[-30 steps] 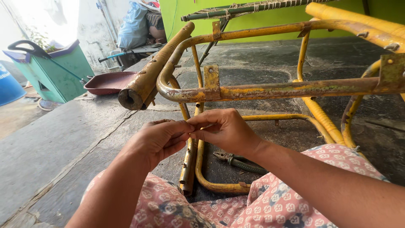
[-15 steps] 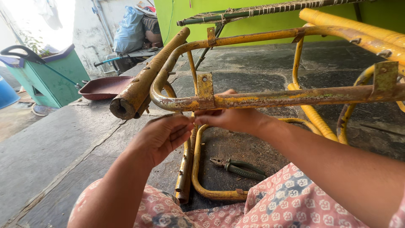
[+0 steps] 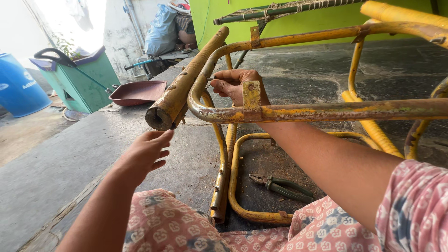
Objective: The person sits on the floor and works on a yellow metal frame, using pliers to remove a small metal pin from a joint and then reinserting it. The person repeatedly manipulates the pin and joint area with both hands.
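Note:
A rusty yellow tubular metal frame (image 3: 326,111) stands in front of me, with a thick rusted tube (image 3: 179,93) slanting toward me on the left. My right hand (image 3: 238,86) reaches behind the frame's front bar, beside a small bracket (image 3: 251,95). Its fingers are pinched on a thin dark strand (image 3: 210,83) at the curved tube. My left hand (image 3: 147,151) hovers open, fingers apart, just below the thick tube's open end and touching nothing. My lap is covered in pink patterned cloth (image 3: 168,224).
Green-handled pliers (image 3: 280,186) lie on the stone floor inside the frame's lower loop. At the left stand a green bin (image 3: 79,79), a blue barrel (image 3: 18,91) and a dark red tray (image 3: 137,92). A blue bag (image 3: 161,28) and a green wall (image 3: 224,9) are behind.
My hands were together in front of me. The right hand has moved up and away behind the front bar, and the left hand has opened and dropped below the thick tube.

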